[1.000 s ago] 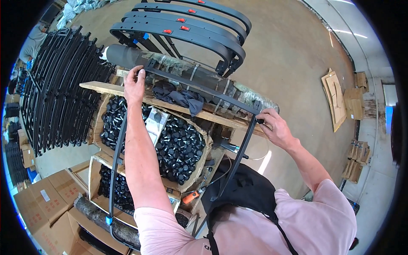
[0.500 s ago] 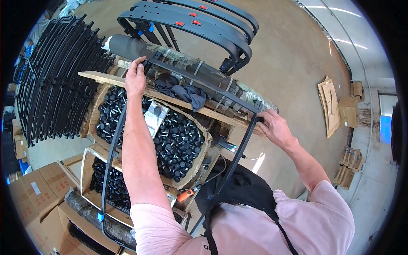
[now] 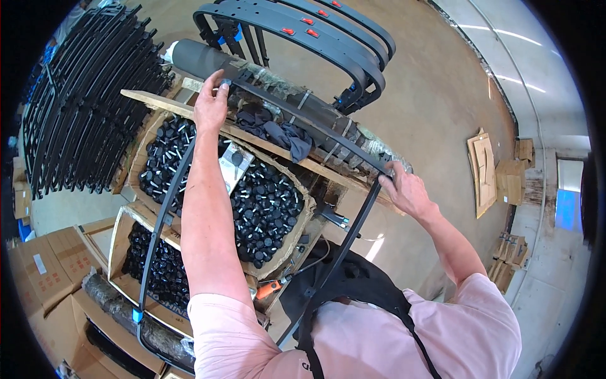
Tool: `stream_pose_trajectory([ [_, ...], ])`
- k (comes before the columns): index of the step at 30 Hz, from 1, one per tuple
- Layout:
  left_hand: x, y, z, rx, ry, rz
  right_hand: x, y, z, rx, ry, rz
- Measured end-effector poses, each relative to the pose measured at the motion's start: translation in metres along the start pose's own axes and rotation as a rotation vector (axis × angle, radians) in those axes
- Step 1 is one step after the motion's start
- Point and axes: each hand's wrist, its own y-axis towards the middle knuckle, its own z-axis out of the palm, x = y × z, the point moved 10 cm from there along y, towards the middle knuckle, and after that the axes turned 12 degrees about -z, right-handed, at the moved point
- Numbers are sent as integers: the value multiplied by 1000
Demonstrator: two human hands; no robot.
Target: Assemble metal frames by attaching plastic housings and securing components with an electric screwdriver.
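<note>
A black metal frame (image 3: 309,124) of bent tube slants across in front of me; its long bar runs between both hands and its side legs come down toward me. At the far left corner my left hand (image 3: 211,107) pinches a small dark round screw-in foot (image 3: 225,83) between thumb and forefinger. My right hand (image 3: 409,191) has its fingers bent around the right corner; anything under those fingertips is hidden. Below my left forearm, a cardboard-lined bin (image 3: 307,218) holds many black round screw-in feet (image 3: 268,205) with pale studs.
A wooden plank (image 3: 158,103) and a wrapped roll (image 3: 189,58) lie beneath the bar, with dark cloth (image 3: 278,134) between. An orange-handled tool (image 3: 269,289) rests near my body. Stacked black frames (image 3: 88,101) stand left, curved ones (image 3: 297,31) ahead. Another bin (image 3: 117,252) holds small black parts.
My left thumb and forefinger have shifted around the small foot at the corner, the forefinger now raised. The right hand stays at its corner. The whole view has shifted slightly.
</note>
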Motion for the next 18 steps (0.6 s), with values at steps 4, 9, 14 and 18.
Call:
stream_pose_trajectory([
  [4, 0, 1, 3, 0, 1, -56, -7, -11, 9, 104, -32, 4],
  [9, -7, -8, -1, -48, 160, -109, -3, -5, -5, 199, -228, 95],
  [14, 1, -6, -5, -31, 86, -22, 44, -8, -32, -24, -188, -227],
  [18, -1, 0, 3, 15, -8, -91, 26, -15, -16, 239, -421, -127],
])
